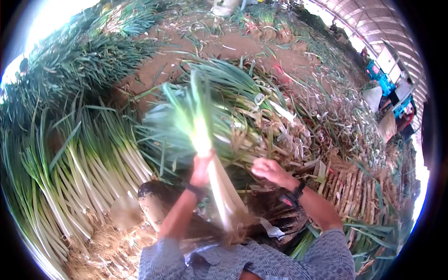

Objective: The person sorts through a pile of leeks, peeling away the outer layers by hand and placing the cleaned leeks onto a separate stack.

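Leek [219, 196]: it stands tilted in front of you, root end toward your lap and leaves fanned up over the heap. Your left hand [201, 170] has its fingers closed round the shaft, which keeps the stalk off the pile and within reach of your right hand [270, 170]. That hand is just beside it with fingers curled; blur hides any pinch. Laid leeks [93, 163] lie in rows to the left, and stripped leaves [289, 135] are heaped to the right.

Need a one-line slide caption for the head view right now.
Left hand grips a green onion, right hand beside it, between stacked stalks and a trimmings heap.
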The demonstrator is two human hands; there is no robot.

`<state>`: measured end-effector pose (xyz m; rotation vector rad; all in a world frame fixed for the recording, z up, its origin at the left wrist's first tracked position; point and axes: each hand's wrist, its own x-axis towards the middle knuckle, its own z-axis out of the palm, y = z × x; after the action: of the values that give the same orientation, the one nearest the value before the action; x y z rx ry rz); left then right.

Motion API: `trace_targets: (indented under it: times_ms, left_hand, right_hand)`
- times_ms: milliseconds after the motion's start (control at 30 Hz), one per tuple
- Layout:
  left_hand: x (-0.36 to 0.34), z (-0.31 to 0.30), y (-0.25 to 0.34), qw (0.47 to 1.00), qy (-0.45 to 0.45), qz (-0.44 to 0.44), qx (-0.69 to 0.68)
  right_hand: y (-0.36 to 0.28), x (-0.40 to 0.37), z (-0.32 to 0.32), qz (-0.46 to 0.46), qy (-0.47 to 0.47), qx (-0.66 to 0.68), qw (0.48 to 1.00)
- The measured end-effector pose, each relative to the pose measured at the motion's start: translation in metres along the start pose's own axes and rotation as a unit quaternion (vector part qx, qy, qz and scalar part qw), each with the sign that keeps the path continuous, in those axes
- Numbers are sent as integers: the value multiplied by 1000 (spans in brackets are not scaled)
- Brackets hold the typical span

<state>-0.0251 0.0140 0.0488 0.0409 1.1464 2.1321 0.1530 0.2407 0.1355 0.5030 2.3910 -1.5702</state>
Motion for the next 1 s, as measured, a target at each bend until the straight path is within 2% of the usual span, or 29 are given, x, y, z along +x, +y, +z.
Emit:
trace_targets:
  times_ms: [100,133,167,200,267,300,333,400,467,567,633,667,700,733,800,833,867,900,933,967,1000]
  left_hand:
    - [-23,21,38,991,-130,14,17]
    - [-32,29,57,984,-175,15,24]
    - [-46,44,88,979,-181,-16,93]
    - [-62,56,104,983,-157,-4,90]
    - [-77,59,133,950,-221,-53,212]
    - [-76,60,141,885,-244,-91,386]
    - [-78,47,118,893,-276,-5,355]
    - [-107,26,108,880,-306,40,361]
    - [-148,11,97,864,-286,-20,414]
    - [-190,-6,51,820,-197,-178,507]
    - [-206,-15,23,823,-189,-163,511]
    - [-211,-25,-1,846,-177,-150,480]
    - [-220,-38,-26,900,-163,-108,391]
    - [-225,-30,-18,934,-158,-49,316]
    - [-234,-14,-2,970,-173,68,157]
    - [-240,3,33,968,-211,132,34]
    - [-244,2,65,971,-200,120,-46]
    - [-247,1,98,968,-189,110,-125]
    - [-260,-5,147,986,-97,96,-92]
    - [-272,-11,195,995,-7,73,-61]
    - [-292,-5,254,985,118,119,37]
  right_hand:
    - [-26,33,16,-22,44,191,980]
    - [-26,48,30,-66,50,278,957]
    - [-23,68,46,-109,55,362,924]
    - [-35,74,56,-138,44,435,888]
    - [-72,71,69,-181,-4,568,803]
    - [-79,68,77,-202,56,591,778]
    - [-64,69,88,-202,41,623,755]
    - [-85,33,104,-119,26,688,715]
    - [-59,23,122,-62,59,694,715]
    - [-28,8,141,-36,82,681,726]
    - [-28,-1,147,-39,107,659,743]
    - [-28,-2,149,-37,108,660,743]
    - [-36,0,145,-58,96,645,756]
    - [-57,-6,140,-80,88,629,768]
    - [-112,-12,131,-121,89,583,799]
    - [-145,-9,127,-180,58,538,822]
    - [-185,-5,129,-245,22,508,825]
    - [-214,9,124,-272,-94,484,827]
    - [-251,18,125,-323,-142,378,856]
    - [-282,17,137,-381,-160,295,862]
    - [-313,15,150,-442,-171,212,855]
